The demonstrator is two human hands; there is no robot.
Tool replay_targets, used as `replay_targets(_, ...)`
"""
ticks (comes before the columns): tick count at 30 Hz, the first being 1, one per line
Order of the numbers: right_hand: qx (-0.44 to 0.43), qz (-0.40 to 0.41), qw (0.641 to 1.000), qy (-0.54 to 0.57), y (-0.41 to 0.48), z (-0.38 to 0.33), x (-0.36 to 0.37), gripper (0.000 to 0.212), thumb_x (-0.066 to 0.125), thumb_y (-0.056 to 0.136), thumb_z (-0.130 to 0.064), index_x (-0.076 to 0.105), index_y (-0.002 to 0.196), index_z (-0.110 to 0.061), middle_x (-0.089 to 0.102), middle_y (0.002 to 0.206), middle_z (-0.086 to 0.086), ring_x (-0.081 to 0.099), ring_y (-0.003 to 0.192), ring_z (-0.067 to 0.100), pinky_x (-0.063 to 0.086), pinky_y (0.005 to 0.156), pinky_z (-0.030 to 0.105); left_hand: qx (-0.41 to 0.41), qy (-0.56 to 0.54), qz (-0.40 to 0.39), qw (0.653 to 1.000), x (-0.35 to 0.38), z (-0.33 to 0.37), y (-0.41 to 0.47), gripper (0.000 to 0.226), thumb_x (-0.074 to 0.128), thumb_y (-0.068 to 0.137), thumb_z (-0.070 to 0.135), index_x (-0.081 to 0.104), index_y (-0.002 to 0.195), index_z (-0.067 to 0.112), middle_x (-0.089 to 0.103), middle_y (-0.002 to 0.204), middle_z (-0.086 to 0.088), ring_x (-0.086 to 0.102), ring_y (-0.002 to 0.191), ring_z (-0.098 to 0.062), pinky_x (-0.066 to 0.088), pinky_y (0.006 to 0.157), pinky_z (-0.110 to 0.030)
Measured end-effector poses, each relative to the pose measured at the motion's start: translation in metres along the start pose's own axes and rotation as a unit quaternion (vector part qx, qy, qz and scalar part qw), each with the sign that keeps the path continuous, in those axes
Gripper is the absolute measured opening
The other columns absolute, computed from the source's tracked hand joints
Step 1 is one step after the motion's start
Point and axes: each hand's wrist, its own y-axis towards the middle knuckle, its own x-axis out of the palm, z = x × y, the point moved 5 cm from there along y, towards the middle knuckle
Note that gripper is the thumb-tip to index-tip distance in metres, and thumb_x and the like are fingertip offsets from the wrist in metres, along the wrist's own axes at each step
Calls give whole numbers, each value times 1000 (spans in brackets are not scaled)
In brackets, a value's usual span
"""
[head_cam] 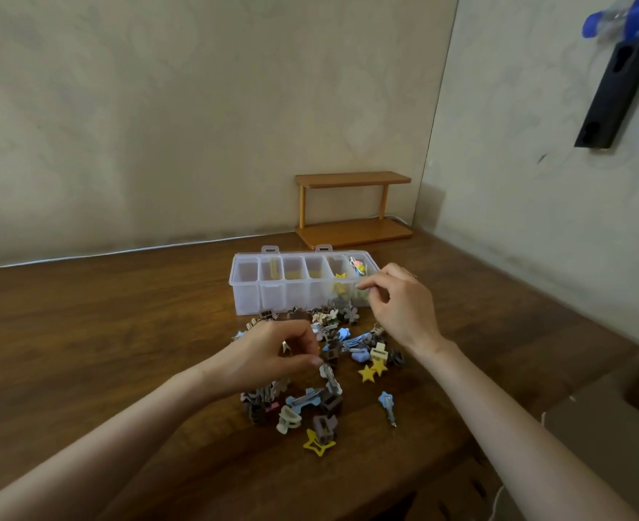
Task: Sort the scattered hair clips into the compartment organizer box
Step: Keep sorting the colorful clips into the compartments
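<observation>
A clear plastic organizer box (269,295) stands open on the wooden table, with yellow clips in some middle compartments and colourful ones at its right end. In front of it lies a scattered pile of hair clips (333,400): brown claws, blue clips, cream clips, yellow stars (372,370). My left hand (269,355) hovers over the pile's left part, fingers curled round a small silvery clip, thumb tip beside a brown claw clip (331,356). My right hand (400,306) is at the box's right end, forefinger and thumb pinched together at the front wall; whether they hold anything is hidden.
A small two-tier wooden shelf (351,210) stands behind the box against the wall. The table's right edge drops off near a cardboard box (611,438). A lone blue clip (387,404) and a yellow star outline (316,443) lie nearest me.
</observation>
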Motion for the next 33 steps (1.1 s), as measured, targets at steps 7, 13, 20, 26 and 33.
replay_targets(7,31,-12,998,54,-24,0,7,22,56,87,-6,72,88,-21,55,82,-11,46,59,-1,27,53,10,49,28,-102,993,16,8,-20,14,70,79,34,61,82,24,54,114,15,45,109,3,41,90,-17)
replay_targets(13,60,-10,995,80,-31,7,9,25,54,86,-2,73,85,-19,58,80,-8,50,54,9,33,52,17,62,110,-143,982,31,8,-35,31,74,67,53,56,88,40,27,131,29,18,126,6,28,107,-24)
replay_targets(20,69,-17,993,97,-31,7,11,25,54,87,-3,73,85,-20,58,81,-10,49,51,8,31,50,14,133,184,-44,973,33,6,-33,24,59,80,54,60,91,33,34,132,24,25,123,4,28,104,-24)
replay_targets(26,60,-10,991,116,-31,7,12,26,55,87,-2,73,84,-20,60,82,-11,54,55,9,41,50,19,145,172,18,974,22,0,-22,25,53,83,51,59,80,27,46,124,20,37,113,2,37,96,-25)
replay_targets(33,-20,1,984,179,-33,-8,4,28,59,86,0,66,104,-19,61,90,-12,58,74,5,48,65,15,-16,-73,90,993,-5,-12,21,12,55,89,29,58,80,21,63,90,1,58,80,-2,49,76,-24)
